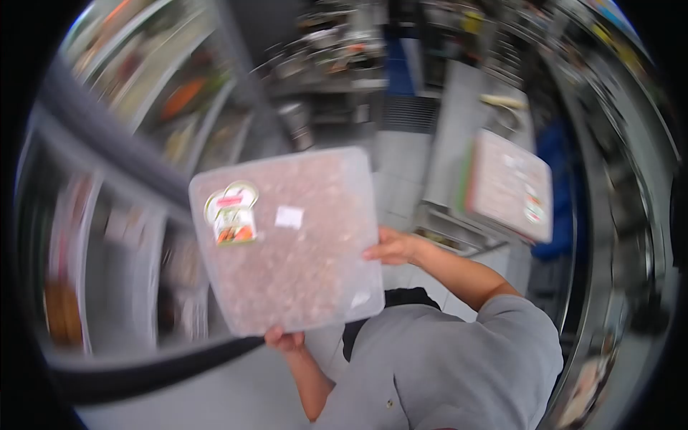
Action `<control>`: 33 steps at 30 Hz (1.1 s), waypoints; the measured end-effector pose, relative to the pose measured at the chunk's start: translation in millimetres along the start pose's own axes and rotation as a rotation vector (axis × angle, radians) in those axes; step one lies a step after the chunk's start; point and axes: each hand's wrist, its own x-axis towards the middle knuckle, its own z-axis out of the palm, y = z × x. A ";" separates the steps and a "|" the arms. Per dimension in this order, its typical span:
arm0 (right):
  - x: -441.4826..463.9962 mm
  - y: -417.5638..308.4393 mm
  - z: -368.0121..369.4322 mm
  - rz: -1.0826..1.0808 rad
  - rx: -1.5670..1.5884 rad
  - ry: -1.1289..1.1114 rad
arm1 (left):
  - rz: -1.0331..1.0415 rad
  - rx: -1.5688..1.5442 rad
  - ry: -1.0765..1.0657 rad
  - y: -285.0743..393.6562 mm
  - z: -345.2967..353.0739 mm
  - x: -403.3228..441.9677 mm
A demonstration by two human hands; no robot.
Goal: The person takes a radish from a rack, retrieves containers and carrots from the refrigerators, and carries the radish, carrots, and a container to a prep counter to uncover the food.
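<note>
A large translucent lidded plastic container (308,265), filled with something pinkish and lumpy like minced meat, is held out in front of me. Its top carries a printed label with a food picture and a small white sticker. My left hand (287,340) grips the lower edge, with most of its fingers hidden beneath. On the right edge, my right hand (394,247) is closed around the side, thumb showing on it. The container is tilted towards the camera and hides what lies behind it.
To the left, an open cabinet with several shelves (125,265) holds packed items, blurred by motion. A similar container (512,186) sits on a steel counter (455,129) to the right. Tiled floor (394,168) runs between cabinet and counter; cluttered equipment (337,43) stands at the back.
</note>
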 end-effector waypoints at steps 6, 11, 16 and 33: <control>-229.4 24.2 -9.6 -0.464 -0.097 0.459 | -0.265 0.009 -0.096 -154.5 100.9 -10.4; -356.0 -26.2 4.6 -0.699 0.084 0.766 | -0.510 -0.047 -0.153 -267.2 158.6 11.3; -460.5 -35.2 0.6 -0.941 0.224 1.031 | -0.542 0.464 -0.467 -334.5 251.1 38.7; -829.7 -53.1 -272.0 -1.885 0.309 1.692 | -0.455 1.147 0.084 -418.7 176.9 87.7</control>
